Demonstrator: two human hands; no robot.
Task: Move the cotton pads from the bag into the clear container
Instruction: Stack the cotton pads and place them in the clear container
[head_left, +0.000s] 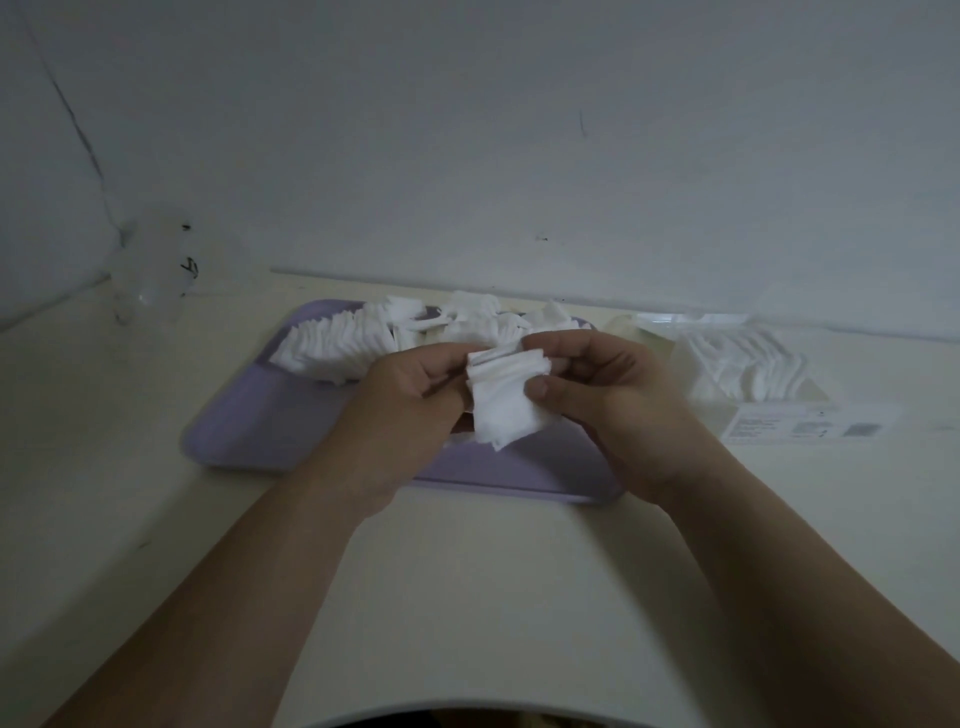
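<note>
A small stack of white square cotton pads (506, 397) is held above a lilac tray (270, 421). My left hand (410, 410) grips the stack's left side and my right hand (608, 400) pinches its right side, thumb on the front pad. Many more loose cotton pads (363, 338) lie in rows and heaps along the tray's far edge. To the right stands the clear container (743, 374) with a row of pads inside it. No bag can be made out for certain.
A clear plastic item (153, 265) stands at the back left against the white wall. A flat label or lid with print (810, 428) lies in front of the container. The pale table reaches toward me, its near edge curved.
</note>
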